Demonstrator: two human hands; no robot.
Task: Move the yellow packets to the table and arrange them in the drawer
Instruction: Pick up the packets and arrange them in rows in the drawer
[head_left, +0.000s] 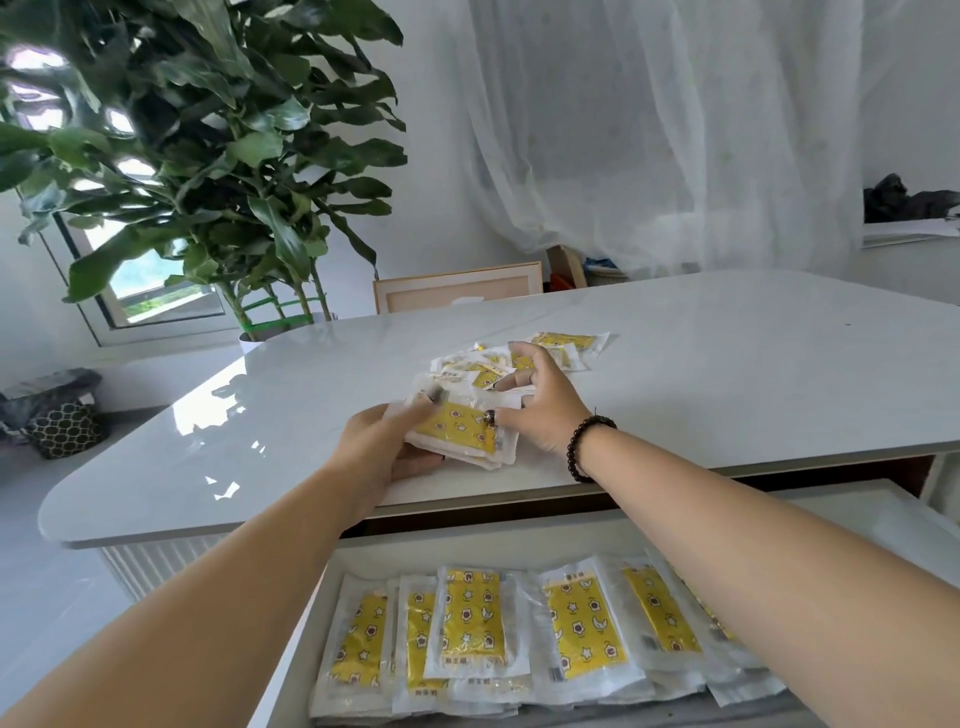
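While gathered at the near edge of the white table (727, 364), held a small stack of yellow packets (460, 431) between both hands, with the left hand (382, 447) curled round the stack's left end, thumb on top and blurred, and the right hand (540, 405) pressed against its right end, fingers spread and partly bent over the pile. Lay with its long axis running left to right, squarely between the two palms and touching both. Stayed loose just beyond the right hand's fingertips, a scatter of further packets (550, 351) on the tabletop. Stood open directly below and toward the camera, the drawer (519, 540), already lined with a row of packets (519, 629) overlapping side by side, long axes pointing front to back. Judged likely to need a quarter turn before matching that row. Crossed above the drawer, both forearms; off to the left, a leafy plant (208, 156).
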